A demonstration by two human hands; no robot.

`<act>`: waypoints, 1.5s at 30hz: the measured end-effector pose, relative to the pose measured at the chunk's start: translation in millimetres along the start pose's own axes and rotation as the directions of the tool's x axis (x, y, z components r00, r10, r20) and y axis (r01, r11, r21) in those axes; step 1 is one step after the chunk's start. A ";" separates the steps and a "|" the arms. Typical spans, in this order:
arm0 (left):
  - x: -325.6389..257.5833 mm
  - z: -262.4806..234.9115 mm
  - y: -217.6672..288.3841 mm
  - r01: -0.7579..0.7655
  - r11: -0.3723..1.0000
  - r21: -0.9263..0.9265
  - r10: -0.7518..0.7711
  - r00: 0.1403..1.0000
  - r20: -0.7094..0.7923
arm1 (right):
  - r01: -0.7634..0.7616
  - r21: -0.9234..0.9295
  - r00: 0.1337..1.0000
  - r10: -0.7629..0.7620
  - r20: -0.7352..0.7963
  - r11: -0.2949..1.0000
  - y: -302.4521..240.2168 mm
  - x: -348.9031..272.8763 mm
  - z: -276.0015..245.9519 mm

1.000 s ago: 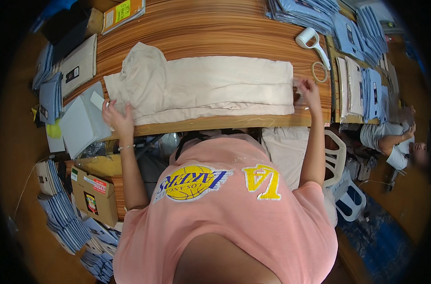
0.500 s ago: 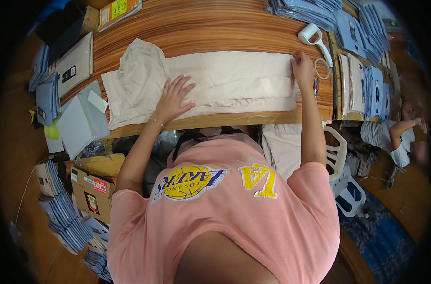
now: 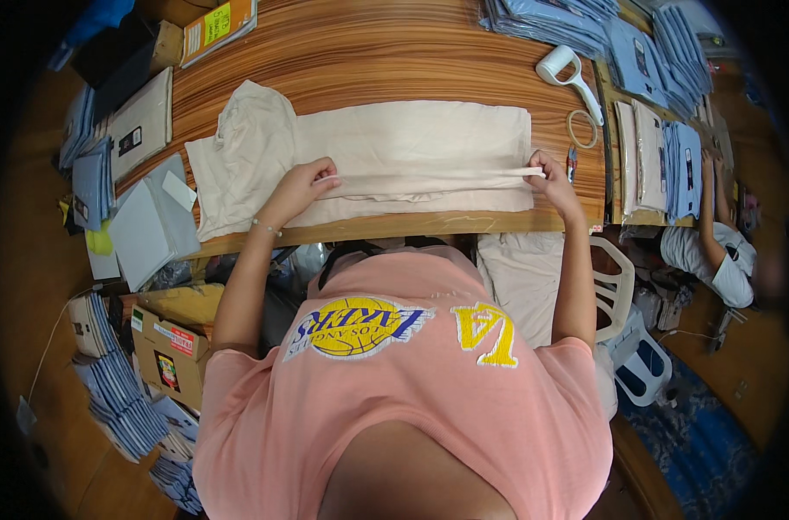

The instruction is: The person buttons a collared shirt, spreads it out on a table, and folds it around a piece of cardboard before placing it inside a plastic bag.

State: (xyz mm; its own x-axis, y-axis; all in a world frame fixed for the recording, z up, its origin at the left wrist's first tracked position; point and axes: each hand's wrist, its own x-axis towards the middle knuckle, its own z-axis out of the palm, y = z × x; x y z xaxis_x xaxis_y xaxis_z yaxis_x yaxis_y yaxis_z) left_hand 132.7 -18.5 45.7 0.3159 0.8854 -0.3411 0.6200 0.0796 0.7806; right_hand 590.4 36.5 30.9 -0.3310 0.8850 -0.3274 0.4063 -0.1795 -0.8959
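While a pink shirt bearing yellow and blue lettering fills the foreground, a cardboard box with a red-and-white label stands at lower left. Ahead, a pale cream garment lies lengthwise along the front of the wood-grained table. The left hand pinches a narrow ridge of its cloth between thumb and bent fingers; the right hand, fingers likewise curled closed, grasps the ridge at the garment's right end. Between them the ridge runs nearly straight. Beyond it the cloth is fairly smooth, the near edge slightly rumpled, the left part heaped in loose creases. Past the right hand are a tape ring and a white lint roller. At left, a beige package carries a black label; at far left, an orange book bears a yellow label with dark writing.
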 end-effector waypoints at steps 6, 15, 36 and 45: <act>5.3 2.4 4.9 0.041 0.945 0.325 -0.018 0.997 -0.074 | -0.078 -0.173 0.979 0.042 -0.198 0.982 1.5 -7.7 19.0; 43.1 98.8 48.3 -0.485 0.680 0.550 0.541 0.838 0.070 | 0.264 -0.838 0.910 -0.412 0.052 0.478 -2.4 -38.3 87.7; -105.8 -18.5 -57.6 -0.315 0.949 0.031 0.299 0.860 -0.414 | 0.728 -0.660 0.627 -0.207 0.751 -0.188 -236.6 267.8 393.7; -23.1 -151.2 -100.8 -0.332 0.820 -0.467 0.039 0.845 -0.534 | 0.479 -0.284 0.539 -0.023 0.842 0.830 -284.4 138.5 342.5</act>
State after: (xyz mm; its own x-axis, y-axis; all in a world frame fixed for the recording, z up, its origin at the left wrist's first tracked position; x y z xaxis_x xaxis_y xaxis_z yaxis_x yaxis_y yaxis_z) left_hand -45.7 22.2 54.2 -0.0924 0.9955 0.0215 0.0682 -0.0152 0.9976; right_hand 137.3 63.0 137.5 -0.9049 0.1192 -0.4085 0.4205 0.3972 -0.8157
